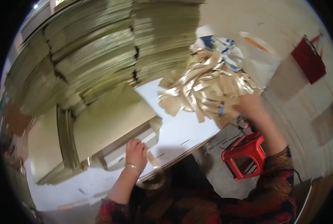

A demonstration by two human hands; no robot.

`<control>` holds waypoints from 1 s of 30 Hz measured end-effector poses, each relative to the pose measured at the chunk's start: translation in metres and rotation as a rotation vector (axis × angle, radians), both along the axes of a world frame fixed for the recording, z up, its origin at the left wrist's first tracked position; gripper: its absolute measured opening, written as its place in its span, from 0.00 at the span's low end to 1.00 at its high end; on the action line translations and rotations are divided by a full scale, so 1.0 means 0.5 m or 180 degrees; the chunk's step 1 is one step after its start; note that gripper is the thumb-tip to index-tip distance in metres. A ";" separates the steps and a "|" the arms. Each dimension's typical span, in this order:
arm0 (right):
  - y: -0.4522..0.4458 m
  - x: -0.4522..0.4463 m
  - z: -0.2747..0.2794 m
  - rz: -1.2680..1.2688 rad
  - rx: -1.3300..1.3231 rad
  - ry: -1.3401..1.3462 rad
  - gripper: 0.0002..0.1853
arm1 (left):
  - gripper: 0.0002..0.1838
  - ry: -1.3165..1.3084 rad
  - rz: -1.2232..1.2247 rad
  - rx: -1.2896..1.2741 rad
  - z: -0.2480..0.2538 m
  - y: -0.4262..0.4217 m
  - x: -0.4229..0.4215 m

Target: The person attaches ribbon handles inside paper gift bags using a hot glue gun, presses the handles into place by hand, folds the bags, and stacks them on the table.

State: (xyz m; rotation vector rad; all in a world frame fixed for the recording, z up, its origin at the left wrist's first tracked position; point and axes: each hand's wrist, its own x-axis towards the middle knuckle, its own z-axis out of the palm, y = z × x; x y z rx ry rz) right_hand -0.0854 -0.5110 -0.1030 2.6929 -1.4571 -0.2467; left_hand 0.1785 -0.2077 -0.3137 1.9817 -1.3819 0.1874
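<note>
My left hand (136, 151) is closed at the front edge of a gold paper sheet (110, 119) lying on the white tabletop. A tan ribbon-like strip (153, 159) runs from its fingers down towards a ring-shaped roll (152, 183) by my lap. Blurred by motion, my right hand (250, 106) is at the right end of a heap of shiny gold strips (200, 86); its fingers do not show clearly. A narrow bundle of folded olive strips (66, 138) lies across the sheet's left part.
Tall stacks of olive-gold sheets (95, 48) rise along the back of the white table (185, 130). Crumpled white and blue plastic (228, 52) lies behind the strips. A red stool (243, 156) stands at right below the table edge, and a red bag (309, 59) is farther off.
</note>
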 end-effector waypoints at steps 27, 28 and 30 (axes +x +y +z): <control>0.346 -0.045 -0.140 0.0057 0.4558 -0.4255 0.29 | 0.08 0.1079 0.0631 0.0647 0.038 0.014 0.021; 0.362 -0.025 -0.151 0.0036 0.4653 -0.4061 0.30 | 0.08 0.1069 0.0713 0.0578 0.032 0.014 0.022; 0.380 0.010 -0.185 0.0044 0.4838 -0.3779 0.30 | 0.09 0.1113 0.0800 0.0480 0.027 0.010 0.024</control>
